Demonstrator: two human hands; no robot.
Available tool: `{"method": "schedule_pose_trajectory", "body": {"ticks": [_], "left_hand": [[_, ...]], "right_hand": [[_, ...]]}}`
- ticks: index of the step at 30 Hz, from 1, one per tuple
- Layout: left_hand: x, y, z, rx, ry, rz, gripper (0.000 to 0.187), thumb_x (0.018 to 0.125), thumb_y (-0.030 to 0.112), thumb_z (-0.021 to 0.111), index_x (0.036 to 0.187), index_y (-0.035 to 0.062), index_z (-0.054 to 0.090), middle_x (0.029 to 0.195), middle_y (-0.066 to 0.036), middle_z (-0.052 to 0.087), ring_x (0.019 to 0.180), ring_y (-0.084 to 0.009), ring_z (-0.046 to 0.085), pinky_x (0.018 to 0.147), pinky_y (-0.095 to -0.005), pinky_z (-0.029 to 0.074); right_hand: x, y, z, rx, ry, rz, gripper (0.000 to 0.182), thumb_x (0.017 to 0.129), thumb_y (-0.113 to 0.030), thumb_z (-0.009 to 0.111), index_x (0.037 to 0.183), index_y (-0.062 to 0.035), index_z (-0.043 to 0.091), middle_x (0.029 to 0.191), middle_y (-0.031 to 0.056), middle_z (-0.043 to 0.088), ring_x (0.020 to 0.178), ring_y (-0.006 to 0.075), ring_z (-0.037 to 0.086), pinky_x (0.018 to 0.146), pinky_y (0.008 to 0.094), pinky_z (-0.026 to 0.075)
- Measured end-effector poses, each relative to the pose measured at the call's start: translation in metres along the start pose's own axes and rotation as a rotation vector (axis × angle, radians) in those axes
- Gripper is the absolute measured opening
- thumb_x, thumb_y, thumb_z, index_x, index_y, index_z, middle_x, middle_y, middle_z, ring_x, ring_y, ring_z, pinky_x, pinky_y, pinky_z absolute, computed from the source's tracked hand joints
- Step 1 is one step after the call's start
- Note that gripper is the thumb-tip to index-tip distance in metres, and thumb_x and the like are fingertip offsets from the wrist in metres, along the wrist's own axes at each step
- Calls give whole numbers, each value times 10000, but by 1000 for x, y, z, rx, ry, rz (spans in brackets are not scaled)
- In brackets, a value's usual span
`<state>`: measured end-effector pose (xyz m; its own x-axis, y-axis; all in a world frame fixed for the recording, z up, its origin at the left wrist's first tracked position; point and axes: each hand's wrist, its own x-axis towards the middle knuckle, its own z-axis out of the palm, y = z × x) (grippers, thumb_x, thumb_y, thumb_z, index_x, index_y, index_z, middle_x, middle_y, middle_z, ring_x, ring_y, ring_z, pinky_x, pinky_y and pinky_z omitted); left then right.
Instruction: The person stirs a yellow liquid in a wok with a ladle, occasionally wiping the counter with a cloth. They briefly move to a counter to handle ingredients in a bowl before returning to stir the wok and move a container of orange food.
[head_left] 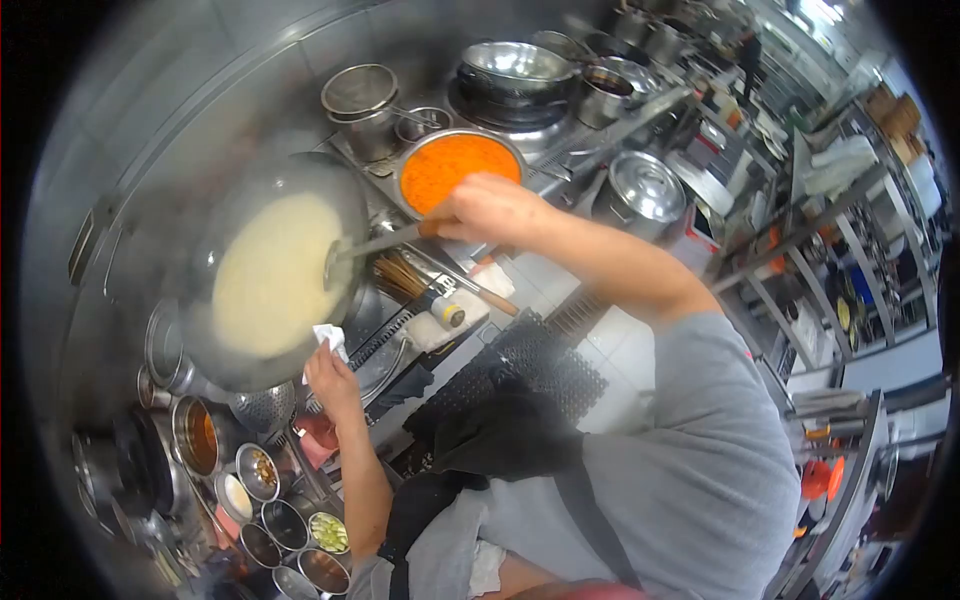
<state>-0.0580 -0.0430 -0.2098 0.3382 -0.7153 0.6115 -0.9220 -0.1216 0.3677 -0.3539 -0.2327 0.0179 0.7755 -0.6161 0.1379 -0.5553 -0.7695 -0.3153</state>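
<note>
A large dark wok [205, 345] holds a pool of pale yellow liquid [275, 270], with steam over it. My right hand [490, 210] is closed round the wooden end of a long-handled ladle [385, 240], whose head rests in the liquid at the wok's right side. At the wok's near edge, my left hand [332, 380] is closed on a folded white cloth [330, 342] against the rim. Just behind my right hand stands a round pan of orange food [455, 165].
Bowls of ingredients [258, 472] stand at the lower left. A bamboo brush [400, 275] and a bottle [445, 308] lie right of the wok. Stacked metal bowls [515, 62], a strainer [360, 90] and a lidded pot [645, 188] are farther back. Shelving [830, 250] stands at right.
</note>
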Motion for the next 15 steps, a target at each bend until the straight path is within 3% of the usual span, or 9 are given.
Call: {"method": "schedule_pose_trajectory", "body": {"ticks": [3, 5, 8, 10, 12, 13, 15], "left_hand": [[0, 2, 4, -19, 52, -7, 314, 823, -22, 556, 1127, -14, 630, 1016, -201, 622, 974, -388, 556, 867, -473, 442], [0, 2, 1, -23, 35, 8, 318, 816, -33, 549, 1122, -18, 631, 986, -205, 622, 944, -389, 562, 848, -477, 448], [1, -1, 4, -61, 99, 21, 244, 823, 14, 523, 1036, -22, 637, 898, -189, 614, 853, -374, 560, 766, -479, 447], [6, 5, -3, -71, 126, 32, 251, 798, 5, 527, 1024, -24, 631, 852, -187, 602, 823, -369, 555, 775, -468, 443], [4, 5, -6, -102, 102, -31, 274, 782, -16, 577, 1051, -3, 633, 891, -173, 620, 868, -366, 568, 795, -463, 453], [6, 10, -10, -90, 112, -40, 272, 770, -30, 589, 1036, 1, 636, 879, -163, 617, 864, -362, 569, 791, -455, 455], [6, 15, -13, -78, 136, -55, 255, 768, -30, 601, 1016, 7, 646, 884, -153, 625, 879, -348, 578, 797, -443, 463]], "right_hand": [[6, -5, 27, 95, 13, -143, 210, 826, -229, 659, 1000, -156, 748, 838, 138, 704, 772, 338, 678, 722, 432, 544], [20, -10, 48, 126, -33, -154, 279, 849, -207, 632, 1116, -209, 714, 943, 107, 715, 805, 308, 685, 766, 405, 550], [42, -33, 76, 166, -48, -127, 242, 834, -195, 630, 1052, -160, 729, 829, 173, 689, 751, 350, 673, 720, 451, 545], [62, -37, 100, 92, -115, -151, 295, 849, -200, 605, 1133, -162, 676, 829, 179, 683, 757, 353, 669, 728, 463, 540], [79, -45, 123, 106, -1, -222, 273, 865, -190, 584, 1126, -147, 654, 824, 196, 674, 779, 370, 662, 741, 484, 531], [90, -43, 129, 70, -78, -236, 274, 884, -189, 564, 1144, -152, 643, 834, 214, 670, 791, 394, 654, 742, 501, 526], [108, -44, 151, 65, -6, -245, 280, 900, -198, 543, 1163, -154, 627, 862, 235, 667, 806, 417, 644, 741, 521, 520]]}}
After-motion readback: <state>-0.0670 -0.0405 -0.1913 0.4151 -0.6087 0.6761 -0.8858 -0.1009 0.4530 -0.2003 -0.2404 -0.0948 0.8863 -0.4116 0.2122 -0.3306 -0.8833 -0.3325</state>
